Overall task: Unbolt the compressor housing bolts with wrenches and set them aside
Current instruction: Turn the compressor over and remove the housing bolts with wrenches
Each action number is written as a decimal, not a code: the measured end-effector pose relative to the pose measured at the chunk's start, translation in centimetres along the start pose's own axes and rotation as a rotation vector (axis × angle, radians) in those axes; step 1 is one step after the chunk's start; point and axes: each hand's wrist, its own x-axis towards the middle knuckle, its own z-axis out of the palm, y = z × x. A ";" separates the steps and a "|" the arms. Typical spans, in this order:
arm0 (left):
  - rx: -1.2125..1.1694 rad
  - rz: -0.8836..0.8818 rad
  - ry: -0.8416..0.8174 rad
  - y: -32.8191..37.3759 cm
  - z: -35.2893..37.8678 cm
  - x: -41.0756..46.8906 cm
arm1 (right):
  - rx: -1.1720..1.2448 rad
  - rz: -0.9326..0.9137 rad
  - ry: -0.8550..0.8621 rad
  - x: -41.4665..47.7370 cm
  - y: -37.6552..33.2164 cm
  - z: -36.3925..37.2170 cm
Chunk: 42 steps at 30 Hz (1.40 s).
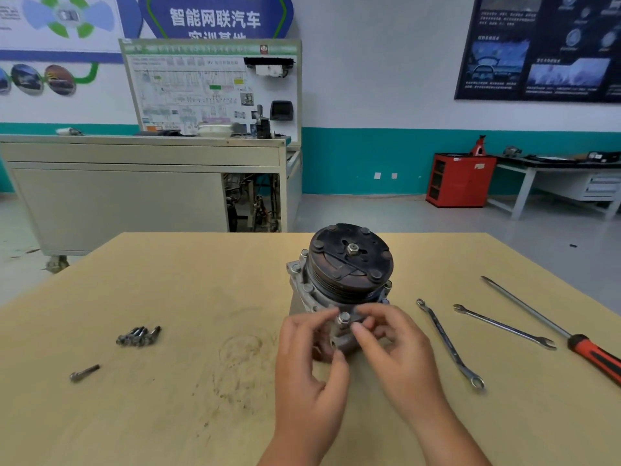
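Note:
The compressor point(346, 274) stands on the wooden table point(188, 287), its dark pulley face turned up and toward me. A bolt head point(343, 319) sticks out of the near housing flange. My right hand point(393, 351) pinches at this bolt with thumb and fingertips. My left hand point(309, 361) curls round the near lower part of the housing, its thumb on the metal. Several removed bolts point(138, 336) lie in a pile at the left, and one more bolt point(84, 373) lies alone nearer to me. Other bolts still sit along the flange's left edge.
Two wrenches lie right of the compressor: a long one point(448, 344) and a second one point(504, 327) further right. A screwdriver with a red-and-black handle point(594, 356) lies at the table's right edge. A workbench cabinet and a red tool cabinet stand behind.

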 end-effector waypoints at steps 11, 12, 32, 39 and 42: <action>0.556 -0.155 -0.954 -1.3 13.1 -3.7 | -1.014 0.668 -0.373 7.7 13.4 -8.0; 0.564 -0.166 -0.964 -1.5 13.8 -3.7 | -1.003 0.654 -0.397 7.7 13.2 -8.1; 0.133 -0.069 0.140 -4.6 -0.1 1.0 | 0.411 0.721 -0.440 -1.9 -6.5 -3.4; 0.103 -0.168 0.023 -7.2 2.8 1.1 | 0.362 0.766 -0.535 -0.6 -6.6 -1.4; 0.126 -0.164 0.011 -7.5 2.6 1.0 | 0.350 0.762 -0.607 -0.3 -6.4 -1.2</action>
